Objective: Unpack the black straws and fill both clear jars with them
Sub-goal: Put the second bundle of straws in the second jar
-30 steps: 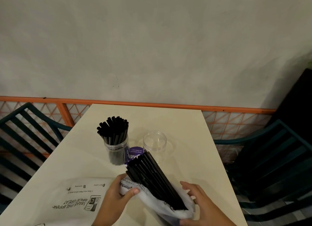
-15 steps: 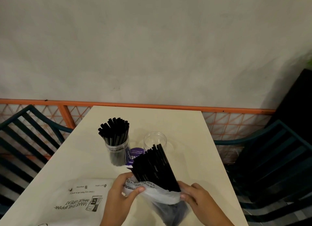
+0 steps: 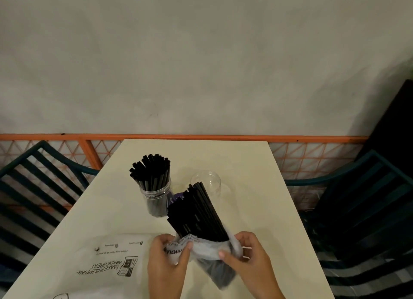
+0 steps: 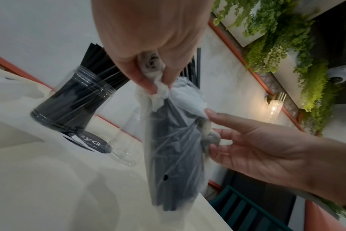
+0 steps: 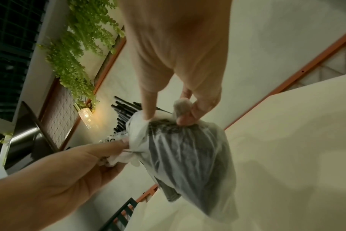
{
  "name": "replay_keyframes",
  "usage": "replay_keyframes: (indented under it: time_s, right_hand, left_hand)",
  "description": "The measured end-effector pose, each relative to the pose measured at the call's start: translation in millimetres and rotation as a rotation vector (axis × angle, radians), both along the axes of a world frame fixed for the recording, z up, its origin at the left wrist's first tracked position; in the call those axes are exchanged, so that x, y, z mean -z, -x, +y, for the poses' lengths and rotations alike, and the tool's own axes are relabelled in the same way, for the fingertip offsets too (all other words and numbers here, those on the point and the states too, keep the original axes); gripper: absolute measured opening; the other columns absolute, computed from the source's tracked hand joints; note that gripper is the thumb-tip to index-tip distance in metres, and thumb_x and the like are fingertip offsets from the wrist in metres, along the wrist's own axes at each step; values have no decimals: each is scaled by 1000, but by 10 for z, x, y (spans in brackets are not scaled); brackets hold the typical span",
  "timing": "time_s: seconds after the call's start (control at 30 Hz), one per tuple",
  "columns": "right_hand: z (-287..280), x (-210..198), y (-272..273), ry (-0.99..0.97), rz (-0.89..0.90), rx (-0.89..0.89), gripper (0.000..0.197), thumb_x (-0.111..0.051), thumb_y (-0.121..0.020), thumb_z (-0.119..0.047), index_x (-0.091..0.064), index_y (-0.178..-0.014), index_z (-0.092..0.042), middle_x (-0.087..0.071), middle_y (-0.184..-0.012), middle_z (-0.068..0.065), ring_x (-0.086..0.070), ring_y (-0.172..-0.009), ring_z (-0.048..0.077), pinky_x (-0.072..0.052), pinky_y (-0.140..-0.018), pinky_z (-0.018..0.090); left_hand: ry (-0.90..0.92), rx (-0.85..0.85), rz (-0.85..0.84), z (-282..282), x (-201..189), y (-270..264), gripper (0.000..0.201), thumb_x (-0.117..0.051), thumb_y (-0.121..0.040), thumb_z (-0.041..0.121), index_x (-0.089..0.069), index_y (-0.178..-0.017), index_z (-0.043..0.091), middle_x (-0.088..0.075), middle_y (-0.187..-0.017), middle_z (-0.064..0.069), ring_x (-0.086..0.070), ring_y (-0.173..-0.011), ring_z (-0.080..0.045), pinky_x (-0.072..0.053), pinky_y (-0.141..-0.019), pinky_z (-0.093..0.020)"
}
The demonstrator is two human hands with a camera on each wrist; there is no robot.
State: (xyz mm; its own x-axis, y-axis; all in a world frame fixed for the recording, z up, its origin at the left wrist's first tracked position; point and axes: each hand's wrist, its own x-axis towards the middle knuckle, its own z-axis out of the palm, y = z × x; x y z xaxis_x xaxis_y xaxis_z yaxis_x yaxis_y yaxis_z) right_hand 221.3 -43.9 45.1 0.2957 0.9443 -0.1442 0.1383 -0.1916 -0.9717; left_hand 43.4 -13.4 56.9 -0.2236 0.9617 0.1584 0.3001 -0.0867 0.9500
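A bundle of black straws (image 3: 197,211) stands nearly upright in a thin white plastic bag (image 3: 207,251), its foot near the table's front. My left hand (image 3: 172,251) pinches the bag's bunched rim (image 4: 158,87) on the left. My right hand (image 3: 237,249) pinches the rim (image 5: 183,109) on the right. The bag's lower part (image 4: 174,164) wraps the straws' lower half. Behind, one clear jar (image 3: 156,195) is packed with black straws (image 3: 152,173). A second clear jar (image 3: 206,181) stands beside it, partly hidden by the bundle; nothing shows in it.
The cream table (image 3: 245,187) also carries a flat white printed mailer (image 3: 107,260) at the front left and a purple label (image 3: 176,197) between the jars. Dark green chairs (image 3: 362,220) flank the table on both sides. An orange lattice rail (image 3: 201,137) runs behind.
The bundle has swung from leaning left to nearly upright. Both hands have worked the bag's rim down the straws, baring more of their upper length.
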Motion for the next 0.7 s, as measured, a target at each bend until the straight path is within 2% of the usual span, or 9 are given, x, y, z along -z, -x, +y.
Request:
replay_keyframes:
  time_s: [0.1,0.17,0.23,0.3,0.43,0.5,0.57,0.63,0.7]
  right_hand:
    - [41,70,55,-18,-27,85,25,-80,-66,-11,-59,-77,-21,-64,-70,0,-54,-59,8,-45,-56,13]
    - [54,99,88,-33,-31,120,25,-73,-69,-4,-58,-77,-21,-63,-68,1,-55,-61,12,-46,-58,15]
    - [60,97,109,-48,-67,161,25,-69,-71,-1,-56,-79,-22,-60,-66,1,-51,-56,6,-43,-55,12]
    - [68,104,128,-68,-130,203,28,-67,-73,-1,-56,-78,-26,-58,-67,-1,-51,-56,5,-41,-55,10]
    - [70,112,217,-158,-256,238,36,-70,-75,-2,-57,-70,-36,-62,-78,-4,-57,-79,7,-49,-64,18]
    - [22,78,288,-210,-308,175,35,-71,-76,-11,-59,-79,-43,-61,-82,-6,-58,-84,6,-51,-66,21]
    - [-67,-23,363,-258,-250,86,22,-73,-72,-34,-61,-86,-45,-60,-90,-9,-59,-90,4,-54,-71,19]
    - [-151,-90,413,-222,-172,-23,50,-77,-57,-59,-60,-100,-40,-57,-102,-10,-57,-99,2,-53,-79,17]
    - [-183,-99,448,-124,-164,-55,85,-77,-41,-69,-52,-116,-36,-52,-109,-10,-52,-105,-3,-53,-83,18]
  left_hand:
    - [71,37,39,-67,-9,-21,41,-83,-61,17,-47,-76,26,-61,-77,3,-59,-72,-17,-42,-61,-28]
    - [37,85,35,-134,-19,-37,37,-84,-57,24,-53,-78,27,-65,-77,4,-61,-67,-11,-46,-60,-20]
    - [-46,173,2,-186,-23,-34,32,-76,-55,40,-64,-81,27,-65,-84,9,-63,-72,-7,-48,-58,-10]
    - [-88,278,-14,-204,-57,1,35,-66,-56,46,-68,-89,34,-57,-93,19,-64,-73,-4,-51,-58,-9]
    - [-73,319,22,-55,-2,90,25,-77,-61,24,-66,-76,40,-59,-76,21,-62,-56,-7,-48,-50,-10]
    - [-12,310,14,12,58,138,35,-79,-64,5,-63,-66,35,-67,-65,7,-61,-50,-6,-48,-49,-12]
    - [12,313,-6,57,108,185,41,-76,-64,-4,-60,-62,34,-67,-58,2,-61,-49,-7,-49,-50,-14]
    - [-21,302,-19,89,130,214,37,-77,-63,-4,-61,-63,30,-66,-59,4,-61,-51,-9,-50,-51,-15]
    - [-67,337,-44,95,106,204,19,-78,-59,17,-63,-65,27,-65,-66,6,-62,-53,-10,-52,-51,-18]
